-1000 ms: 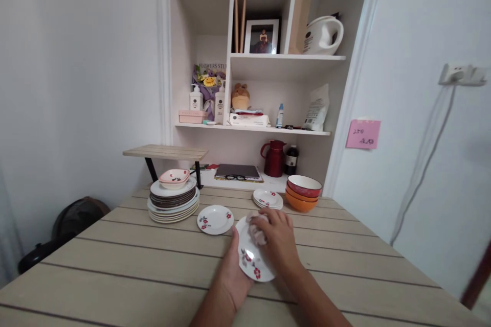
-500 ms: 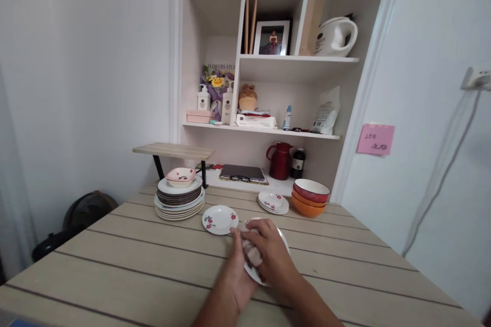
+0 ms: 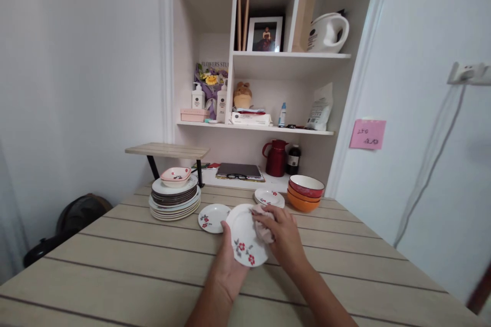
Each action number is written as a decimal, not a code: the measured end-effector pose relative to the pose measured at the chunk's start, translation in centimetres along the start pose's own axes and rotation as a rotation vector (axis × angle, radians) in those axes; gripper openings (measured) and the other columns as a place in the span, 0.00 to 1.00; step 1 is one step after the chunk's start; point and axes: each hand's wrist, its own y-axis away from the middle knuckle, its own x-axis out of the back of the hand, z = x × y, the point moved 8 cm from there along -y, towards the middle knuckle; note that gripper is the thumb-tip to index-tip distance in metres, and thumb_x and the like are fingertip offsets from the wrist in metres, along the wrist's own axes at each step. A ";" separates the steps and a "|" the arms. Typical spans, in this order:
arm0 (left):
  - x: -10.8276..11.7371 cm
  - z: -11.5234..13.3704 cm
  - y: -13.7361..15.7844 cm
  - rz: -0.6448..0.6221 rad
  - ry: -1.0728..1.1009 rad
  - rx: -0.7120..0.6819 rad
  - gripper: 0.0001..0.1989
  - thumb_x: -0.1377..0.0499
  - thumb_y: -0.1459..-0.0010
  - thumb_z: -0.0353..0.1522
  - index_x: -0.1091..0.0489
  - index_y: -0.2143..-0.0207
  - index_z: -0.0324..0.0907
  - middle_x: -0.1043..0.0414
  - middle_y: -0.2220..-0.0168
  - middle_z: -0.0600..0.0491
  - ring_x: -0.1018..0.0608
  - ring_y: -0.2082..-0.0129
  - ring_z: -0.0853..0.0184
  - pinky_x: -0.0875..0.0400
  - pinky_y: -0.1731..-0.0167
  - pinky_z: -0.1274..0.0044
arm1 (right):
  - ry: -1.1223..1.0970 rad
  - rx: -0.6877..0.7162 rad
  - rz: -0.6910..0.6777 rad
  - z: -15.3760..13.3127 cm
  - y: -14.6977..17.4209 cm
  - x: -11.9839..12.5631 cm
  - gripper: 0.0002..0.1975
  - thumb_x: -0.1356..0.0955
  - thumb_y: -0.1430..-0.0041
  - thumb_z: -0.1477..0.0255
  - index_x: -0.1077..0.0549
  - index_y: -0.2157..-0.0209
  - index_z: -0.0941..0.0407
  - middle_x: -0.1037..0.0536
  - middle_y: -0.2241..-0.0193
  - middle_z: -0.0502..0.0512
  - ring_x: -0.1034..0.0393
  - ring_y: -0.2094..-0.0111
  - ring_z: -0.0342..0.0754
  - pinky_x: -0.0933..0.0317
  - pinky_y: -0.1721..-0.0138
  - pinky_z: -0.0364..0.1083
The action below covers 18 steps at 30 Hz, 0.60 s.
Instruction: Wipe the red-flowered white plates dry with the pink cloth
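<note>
My left hand (image 3: 229, 268) grips a small white plate (image 3: 245, 232) with red flowers by its left edge, thumb on the rim and fingers underneath. The plate is tilted up toward me above the table. In my right hand (image 3: 284, 232) is a crumpled pale cloth (image 3: 264, 225), pressed against the plate's right side. Just behind, a matching flowered plate (image 3: 212, 218) lies flat on the table, partly covered by the held one. A short stack of similar flowered plates (image 3: 269, 197) sits farther back.
At the left stands a tall stack of plates (image 3: 174, 204) topped by square bowls (image 3: 175, 176), beside a small raised stand (image 3: 169, 150). Red and orange bowls (image 3: 305, 196) are nested at the right. Behind are a laptop (image 3: 240, 170), red jug (image 3: 276, 158) and dark bottle (image 3: 293, 159).
The held plate has turned to show its flowered face, tilted toward me. My right hand with the cloth has shifted to the plate's right side. The whole view has moved slightly.
</note>
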 end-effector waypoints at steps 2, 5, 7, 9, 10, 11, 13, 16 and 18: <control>0.3 1.5 -0.2 0.002 0.040 -0.111 0.33 0.50 0.40 0.51 0.37 0.40 0.41 0.29 0.45 0.41 0.29 0.44 0.54 0.38 0.43 0.63 | -0.010 0.024 -0.004 -0.3 0.1 -0.1 0.21 0.35 0.48 0.84 0.23 0.57 0.49 0.27 0.52 0.58 0.36 0.51 0.56 0.44 0.54 0.54; 0.8 2.9 -0.2 0.026 0.075 -0.209 0.33 0.51 0.40 0.51 0.36 0.40 0.40 0.29 0.46 0.40 0.28 0.44 0.54 0.37 0.44 0.62 | -0.068 0.077 -0.048 -1.9 0.3 -0.6 0.16 0.34 0.47 0.80 0.23 0.59 0.50 0.26 0.53 0.57 0.35 0.53 0.55 0.43 0.55 0.53; 1.2 2.9 -0.1 0.046 0.078 -0.195 0.34 0.51 0.40 0.52 0.35 0.42 0.38 0.28 0.47 0.39 0.28 0.45 0.53 0.36 0.44 0.62 | -0.105 0.100 -0.106 -3.4 0.5 -1.1 0.15 0.33 0.46 0.77 0.23 0.59 0.48 0.26 0.54 0.55 0.35 0.55 0.54 0.44 0.56 0.52; 1.6 2.3 0.0 0.067 0.071 -0.129 0.36 0.50 0.41 0.53 0.33 0.44 0.34 0.27 0.48 0.37 0.28 0.45 0.52 0.35 0.45 0.63 | -0.143 0.116 -0.176 -5.1 0.8 -1.7 0.14 0.32 0.46 0.75 0.24 0.58 0.47 0.25 0.54 0.53 0.35 0.55 0.53 0.44 0.57 0.51; 1.9 1.8 0.1 0.077 0.066 -0.089 0.37 0.49 0.43 0.54 0.32 0.45 0.33 0.26 0.49 0.36 0.28 0.45 0.51 0.35 0.45 0.63 | -0.162 0.127 -0.202 -5.9 0.9 -2.0 0.14 0.32 0.46 0.75 0.24 0.58 0.47 0.25 0.54 0.53 0.35 0.55 0.53 0.45 0.57 0.51; 2.2 1.4 0.2 0.084 0.060 -0.051 0.38 0.48 0.44 0.55 0.31 0.46 0.31 0.26 0.50 0.36 0.28 0.45 0.50 0.35 0.45 0.63 | -0.178 0.141 -0.218 -6.5 1.0 -2.1 0.13 0.32 0.46 0.74 0.24 0.58 0.47 0.25 0.54 0.52 0.35 0.55 0.53 0.45 0.57 0.51; 2.6 0.9 0.2 0.084 0.050 0.005 0.40 0.47 0.46 0.56 0.29 0.48 0.30 0.25 0.51 0.35 0.28 0.45 0.49 0.35 0.45 0.63 | -0.195 0.172 -0.240 -7.4 1.1 -2.3 0.13 0.32 0.45 0.74 0.25 0.58 0.48 0.25 0.54 0.52 0.35 0.56 0.52 0.46 0.57 0.51; 2.5 1.0 -0.1 0.045 0.052 -0.023 0.39 0.48 0.44 0.56 0.30 0.48 0.31 0.25 0.52 0.36 0.28 0.45 0.50 0.36 0.44 0.63 | -0.197 0.148 -0.259 -6.5 0.7 -2.3 0.13 0.32 0.46 0.76 0.28 0.58 0.50 0.24 0.55 0.52 0.36 0.56 0.51 0.47 0.56 0.50; 2.1 1.5 -0.4 0.024 0.060 -0.092 0.37 0.50 0.42 0.54 0.31 0.45 0.34 0.26 0.49 0.37 0.28 0.45 0.52 0.37 0.43 0.63 | -0.164 0.054 -0.233 -4.5 0.3 -1.9 0.12 0.33 0.48 0.80 0.29 0.62 0.52 0.24 0.59 0.52 0.36 0.58 0.51 0.48 0.56 0.50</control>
